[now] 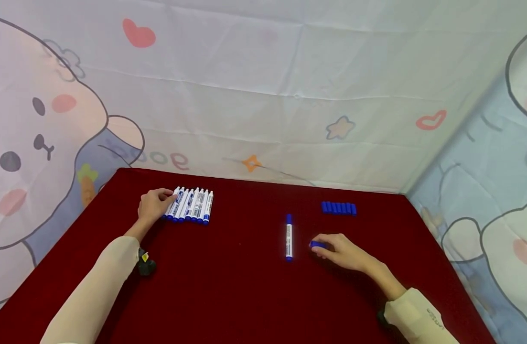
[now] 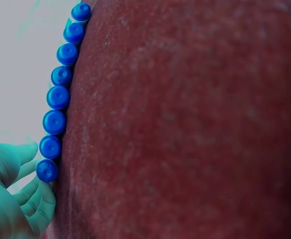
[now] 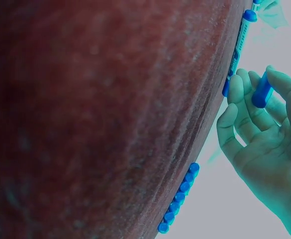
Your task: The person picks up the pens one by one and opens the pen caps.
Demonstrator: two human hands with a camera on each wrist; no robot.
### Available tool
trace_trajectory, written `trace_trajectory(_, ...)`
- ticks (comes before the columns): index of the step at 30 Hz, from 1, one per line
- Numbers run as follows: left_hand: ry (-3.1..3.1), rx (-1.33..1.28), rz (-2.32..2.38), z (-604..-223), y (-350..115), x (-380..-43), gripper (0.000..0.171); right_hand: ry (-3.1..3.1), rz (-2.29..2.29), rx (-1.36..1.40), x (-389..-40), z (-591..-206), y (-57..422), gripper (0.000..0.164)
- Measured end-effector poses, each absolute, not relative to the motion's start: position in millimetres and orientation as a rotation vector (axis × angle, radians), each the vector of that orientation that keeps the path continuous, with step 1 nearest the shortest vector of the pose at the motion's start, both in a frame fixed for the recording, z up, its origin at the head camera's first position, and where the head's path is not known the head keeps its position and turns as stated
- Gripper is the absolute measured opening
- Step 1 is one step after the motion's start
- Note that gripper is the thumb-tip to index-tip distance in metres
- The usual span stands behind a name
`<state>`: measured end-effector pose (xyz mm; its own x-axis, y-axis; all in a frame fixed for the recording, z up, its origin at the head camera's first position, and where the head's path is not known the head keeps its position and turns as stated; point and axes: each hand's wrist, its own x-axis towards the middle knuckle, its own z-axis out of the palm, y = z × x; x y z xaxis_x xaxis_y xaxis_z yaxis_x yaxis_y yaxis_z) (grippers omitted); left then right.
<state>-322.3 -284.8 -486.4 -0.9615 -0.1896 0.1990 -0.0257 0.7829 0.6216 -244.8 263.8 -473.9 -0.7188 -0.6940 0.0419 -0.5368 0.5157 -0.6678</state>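
Note:
My left hand point(image 1: 153, 205) is at the left end of a row of uncapped white markers point(image 1: 197, 205) lying side by side. In the left wrist view its thumb and fingers pinch the end marker point(image 2: 47, 171), whose blue base faces the camera. A blue cap point(image 1: 319, 244) is pinched between the thumb and fingers of my right hand point(image 1: 342, 251). The right wrist view shows this cap point(image 3: 262, 92) held off the cloth. Left of the right hand lies one marker point(image 1: 289, 239) with its blue cap on, pointing away from me.
A row of several blue caps point(image 1: 338, 208) lies at the back right. Dark red cloth point(image 1: 241, 286) covers the table. Behind it hangs a pale curtain point(image 1: 263, 95) printed with cartoon figures, which also runs along the right side.

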Motion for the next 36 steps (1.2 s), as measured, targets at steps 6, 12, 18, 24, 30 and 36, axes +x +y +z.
trace_trajectory(6,-2.746,0.168,-0.949,-482.7,-285.6,-318.9,0.038,2.532,-0.989,-1.061,-245.5,-469.3,261.6,0.023)
trace_trajectory(12,-2.672,0.157,-0.923,-478.7,-285.3,-314.6,0.034,2.544,-0.940,-1.072,-249.5,-459.9,261.6,0.024)
trace_trajectory(18,-2.613,0.020,-0.944,-463.3,-272.7,-309.0,0.032,2.586,-0.928,-1.061,-253.5,-453.7,266.1,0.025)
trace_trajectory(24,-2.555,-0.224,-0.961,-447.2,-236.5,-295.4,0.028,2.678,-0.942,-1.121,-255.5,-455.3,270.2,0.023)
trace_trajectory(30,-2.561,-0.477,-1.054,-432.0,-195.2,-274.8,0.027,2.687,-0.931,-1.140,-256.2,-453.8,269.5,0.026)
trace_trajectory(36,-2.638,-0.690,-1.198,-420.5,-164.2,-257.5,0.030,2.651,-0.941,-1.146,-256.1,-455.2,269.3,0.026)
